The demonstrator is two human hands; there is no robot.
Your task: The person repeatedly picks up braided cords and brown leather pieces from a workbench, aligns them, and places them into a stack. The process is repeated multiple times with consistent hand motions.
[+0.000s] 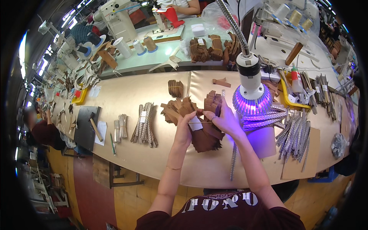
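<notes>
Both of my hands are at a bundle of brown leather pieces [205, 140] in the middle of the table. My left hand [186, 126] closes on its left side, beside a white paper slip [196, 123] lying against the leather. My right hand [226, 119] is closed, its fingers pinching a thin pale band [206, 122] that stretches across between the two hands. Just beyond the right fingers stands a stack of darker brown pieces [213, 102]. More brown pieces [174, 109] fan out past the left hand. The fingers partly hide the band's ends.
A lamp [251, 96] glowing violet hangs close to my right hand, over braided silver strips [264, 119]. Further bundles of strips [143, 124] lie left, near a hammer [96, 128] on a dark board. A yellow tray [287, 90] with a bottle [296, 79] stands right.
</notes>
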